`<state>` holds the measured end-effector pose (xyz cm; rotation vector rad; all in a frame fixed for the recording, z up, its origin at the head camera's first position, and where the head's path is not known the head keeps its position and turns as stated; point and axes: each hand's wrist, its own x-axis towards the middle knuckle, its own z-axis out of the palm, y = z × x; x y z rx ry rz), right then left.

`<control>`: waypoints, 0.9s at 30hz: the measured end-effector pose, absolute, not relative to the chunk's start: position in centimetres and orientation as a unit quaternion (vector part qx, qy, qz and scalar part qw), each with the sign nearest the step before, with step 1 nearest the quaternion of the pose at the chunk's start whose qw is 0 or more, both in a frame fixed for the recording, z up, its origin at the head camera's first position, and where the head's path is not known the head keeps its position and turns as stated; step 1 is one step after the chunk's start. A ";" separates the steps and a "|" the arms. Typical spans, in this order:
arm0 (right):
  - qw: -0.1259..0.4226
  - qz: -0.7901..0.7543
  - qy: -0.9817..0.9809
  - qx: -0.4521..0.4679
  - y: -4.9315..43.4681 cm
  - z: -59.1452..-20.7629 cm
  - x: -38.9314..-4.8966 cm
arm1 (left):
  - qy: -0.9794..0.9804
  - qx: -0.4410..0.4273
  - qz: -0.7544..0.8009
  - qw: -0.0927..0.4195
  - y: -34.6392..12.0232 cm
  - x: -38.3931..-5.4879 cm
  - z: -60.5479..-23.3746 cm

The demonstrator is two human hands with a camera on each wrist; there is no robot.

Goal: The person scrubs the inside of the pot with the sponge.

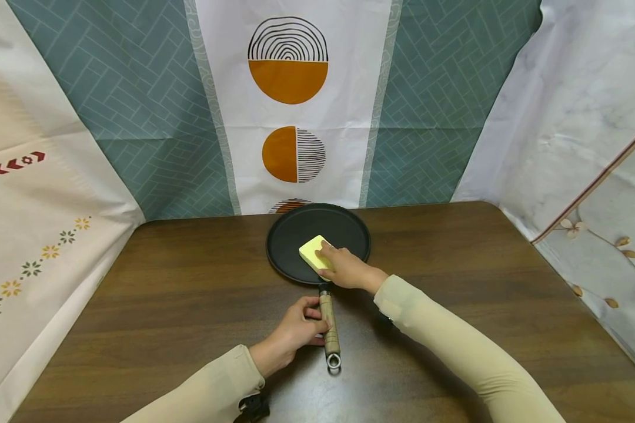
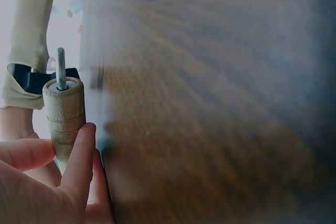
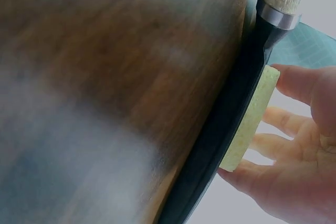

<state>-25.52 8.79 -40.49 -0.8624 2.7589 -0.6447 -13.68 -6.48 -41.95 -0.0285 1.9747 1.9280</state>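
A flat black frying pan (image 1: pixel 344 226) lies near the back edge of the table, its wooden handle (image 1: pixel 331 341) pointing toward me. My left hand (image 1: pixel 292 330) grips that handle from the left, thumb and fingers on either side of the wood. On the pan's surface sits a yellow sponge (image 1: pixel 310 250), held by my right hand (image 1: pixel 347 269). The right wrist view shows the sponge (image 3: pixel 252 119) flat against the pan, with thumb and fingertips at its opposite edges. A metal hanging ring (image 2: pixel 61 69) sticks out of the handle's end in the left wrist view.
The brown wooden table (image 1: pixel 190 282) spreads out on both sides of the pan. Behind it hangs a teal and white patterned cloth (image 1: pixel 344 147). More pale cloth borders the left and right sides. A black wrist strap (image 1: pixel 252 406) shows by my left sleeve.
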 end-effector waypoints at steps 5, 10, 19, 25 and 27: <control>0.088 -0.215 0.927 -0.294 8.4 -40.7 -25.6 | 0.703 -0.011 0.685 0.189 -6.5 -13.7 -42.0; 0.088 -0.211 0.926 -0.300 8.0 -40.8 -25.7 | 0.703 -0.015 0.684 0.192 -6.6 -13.7 -42.0; 0.089 -0.208 0.924 -0.308 7.3 -40.5 -25.5 | 0.705 -0.013 0.683 0.190 -6.5 -13.7 -42.0; 0.091 -0.210 0.920 -0.316 6.8 -40.4 -25.5 | 0.705 -0.014 0.684 0.188 -6.6 -13.7 -41.9; 0.092 -0.211 0.920 -0.319 6.5 -40.3 -25.5 | 0.705 -0.013 0.684 0.188 -6.5 -13.7 -41.9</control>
